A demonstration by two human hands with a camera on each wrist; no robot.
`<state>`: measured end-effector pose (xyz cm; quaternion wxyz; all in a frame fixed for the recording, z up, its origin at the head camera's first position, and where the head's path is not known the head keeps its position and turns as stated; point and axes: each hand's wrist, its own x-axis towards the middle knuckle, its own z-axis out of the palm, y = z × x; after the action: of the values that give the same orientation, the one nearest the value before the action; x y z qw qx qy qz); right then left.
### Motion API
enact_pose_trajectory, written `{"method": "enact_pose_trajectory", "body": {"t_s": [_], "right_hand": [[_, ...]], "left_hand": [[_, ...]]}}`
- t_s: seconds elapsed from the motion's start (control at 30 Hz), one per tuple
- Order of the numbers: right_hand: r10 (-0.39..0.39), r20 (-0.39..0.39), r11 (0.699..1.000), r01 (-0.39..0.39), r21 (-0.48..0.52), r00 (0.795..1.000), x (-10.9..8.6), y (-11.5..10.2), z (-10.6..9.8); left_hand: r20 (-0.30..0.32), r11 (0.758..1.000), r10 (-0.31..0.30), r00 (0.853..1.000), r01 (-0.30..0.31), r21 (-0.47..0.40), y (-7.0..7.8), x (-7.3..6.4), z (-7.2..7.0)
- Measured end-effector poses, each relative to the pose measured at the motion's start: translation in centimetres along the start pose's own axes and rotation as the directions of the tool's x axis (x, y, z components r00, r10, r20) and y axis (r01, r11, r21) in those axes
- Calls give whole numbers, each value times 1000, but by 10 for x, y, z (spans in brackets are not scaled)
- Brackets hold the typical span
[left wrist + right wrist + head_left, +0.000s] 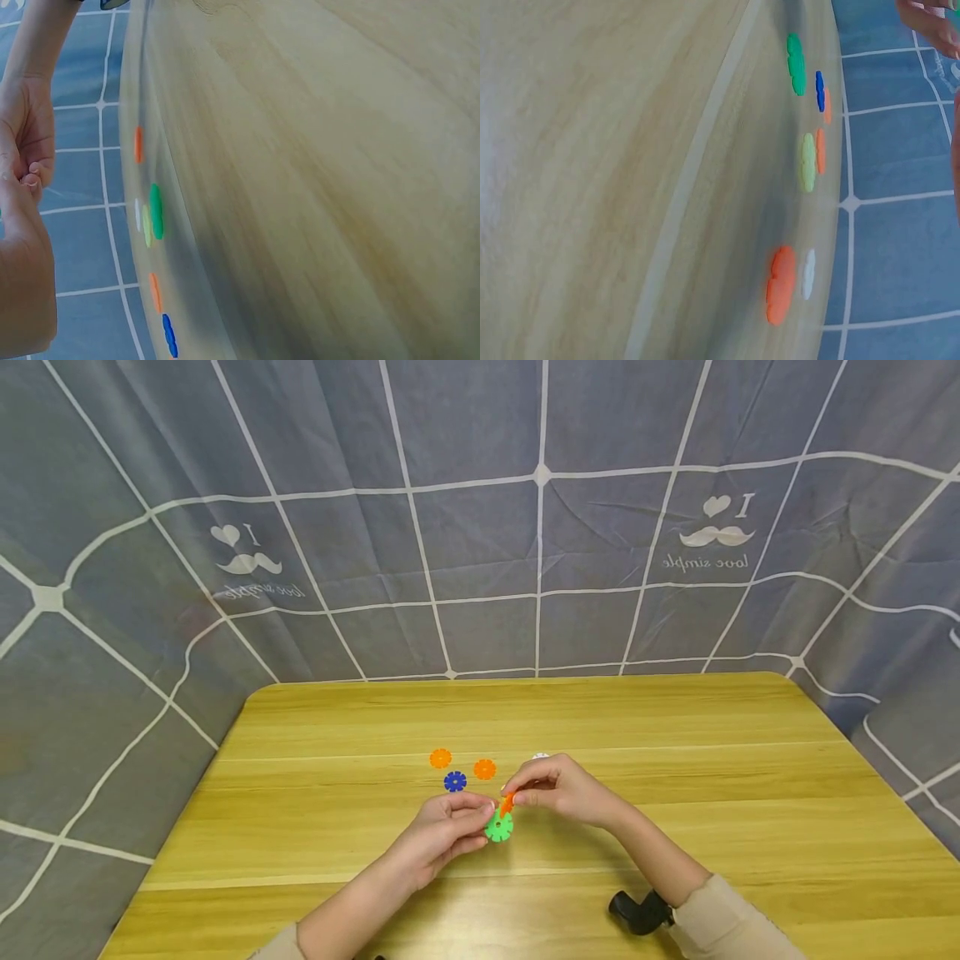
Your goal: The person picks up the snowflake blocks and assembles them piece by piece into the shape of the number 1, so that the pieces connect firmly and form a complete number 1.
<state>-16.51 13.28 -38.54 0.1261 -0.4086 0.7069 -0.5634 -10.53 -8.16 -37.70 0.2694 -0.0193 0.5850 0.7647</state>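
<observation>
In the head view my left hand (444, 833) holds a green notched disc (498, 829) between thumb and fingers, its flat face toward me. My right hand (561, 790) pinches an orange notched disc (507, 804), turned nearly edge-on, at the green disc's top edge. Whether their slots are joined I cannot tell. Both hands are raised above the table. The left wrist view catches my left hand (22, 262) and right hand (28, 131) meeting at its left edge. Only part of my left hand (934, 22) shows in the right wrist view.
On the wooden table (300, 810) lie two orange discs (440, 758), a blue disc (455, 781) and a white disc (541, 757) partly behind my right hand. The wrist views add another green disc (796, 64), a pale yellow-green disc (808, 163) and a nearer orange disc (781, 285).
</observation>
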Motion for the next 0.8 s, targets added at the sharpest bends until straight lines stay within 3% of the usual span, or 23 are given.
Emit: {"method": "enact_pose_trajectory", "body": {"t_s": [0.23,0.53,0.67,0.8], "right_hand": [[-25,38,999,23,37,999,1,-1,2],[-72,36,997,72,12,997,2,-2,4],[-53,36,999,53,-7,998,1,-2,4],[25,25,999,-24,-22,999,-2,-2,0]], "left_hand": [[30,999,-9,1000,7,38,1,2,4],[56,999,-2,998,0,37,-2,3,6],[71,1000,-5,997,3,31,-2,3,7],[96,999,-11,995,8,35,-1,4,9]]}}
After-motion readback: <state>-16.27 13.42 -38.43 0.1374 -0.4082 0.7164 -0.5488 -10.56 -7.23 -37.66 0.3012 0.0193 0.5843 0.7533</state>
